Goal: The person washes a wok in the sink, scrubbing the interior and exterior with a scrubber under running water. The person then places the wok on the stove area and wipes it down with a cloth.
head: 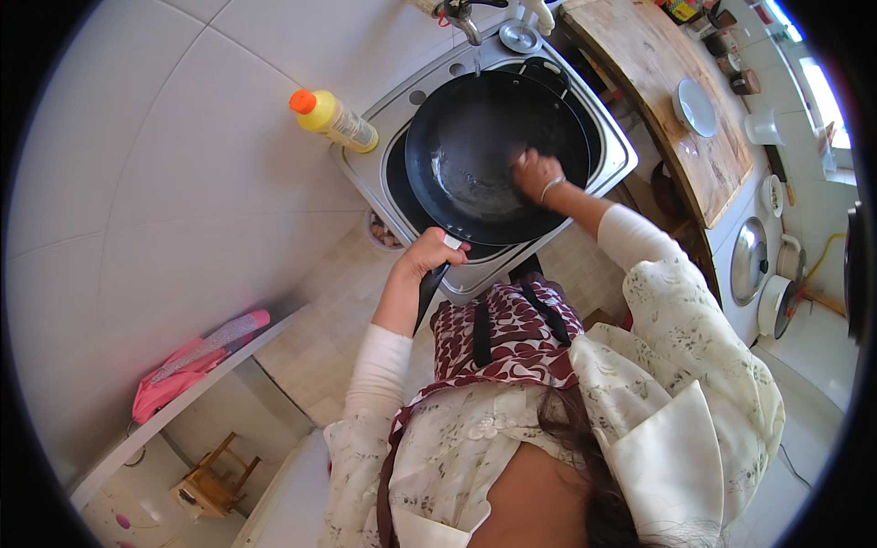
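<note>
A large black wok [473, 157] rests over the basin of a stainless steel sink [620, 147], with some water in its bottom. My left hand [433, 252] grips its long black handle [430, 291] near the wok's rim. Inside the wok, my right hand [537, 175] is blurred and bent down toward the inner wall; whether its fingers hold something is hidden. Above the far rim a metal faucet [467, 27] lets a thin stream of water fall into the wok. A second, loop-shaped handle [548, 72] sits at the far right of the rim.
A yellow bottle with an orange cap [336, 122] stands on the sink's left edge. A round metal sink strainer [519, 37] lies by the faucet. To the right are a wooden board [644, 75], a white bowl [695, 107] and a glass lid [749, 262]. Tiled wall borders the left.
</note>
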`<state>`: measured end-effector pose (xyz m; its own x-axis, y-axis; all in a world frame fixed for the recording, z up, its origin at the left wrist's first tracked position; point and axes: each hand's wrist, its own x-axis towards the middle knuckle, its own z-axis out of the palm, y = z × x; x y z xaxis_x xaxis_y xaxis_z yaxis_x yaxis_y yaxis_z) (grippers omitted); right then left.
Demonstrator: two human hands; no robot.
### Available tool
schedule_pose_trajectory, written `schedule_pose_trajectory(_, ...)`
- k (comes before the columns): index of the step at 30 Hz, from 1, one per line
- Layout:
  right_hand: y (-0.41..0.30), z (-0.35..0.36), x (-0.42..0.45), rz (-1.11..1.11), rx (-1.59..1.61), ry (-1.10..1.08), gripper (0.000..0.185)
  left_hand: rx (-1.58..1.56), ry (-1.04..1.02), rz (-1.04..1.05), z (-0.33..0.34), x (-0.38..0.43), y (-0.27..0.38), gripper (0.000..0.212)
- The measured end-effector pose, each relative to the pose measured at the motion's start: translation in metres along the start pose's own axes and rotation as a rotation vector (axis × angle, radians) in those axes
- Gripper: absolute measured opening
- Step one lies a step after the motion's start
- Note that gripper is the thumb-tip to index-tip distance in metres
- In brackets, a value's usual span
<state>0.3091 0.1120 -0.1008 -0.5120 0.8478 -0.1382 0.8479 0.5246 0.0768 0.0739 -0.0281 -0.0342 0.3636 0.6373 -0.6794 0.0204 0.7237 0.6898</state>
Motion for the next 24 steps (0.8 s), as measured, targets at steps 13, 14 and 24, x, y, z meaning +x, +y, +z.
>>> schedule_pose_trajectory(13, 0.019, -0.021, 0.065, -0.122, -0.047, 0.135, 0.022, 0.020, -0.017, 0.031, -0.007, 0.000, -0.011, 0.030)
schedule_pose_trajectory(14, 0.020, -0.020, 0.044, -0.081, -0.079, 0.065, 0.020, 0.011, -0.001, 0.017, -0.006, -0.003, -0.010, 0.031)
schedule_pose_trajectory(24, -0.112, -0.025, 0.032, -0.272, 0.205, 0.030, 0.017, 0.116, 0.042, 0.032, -0.002, 0.009, -0.007, 0.028)
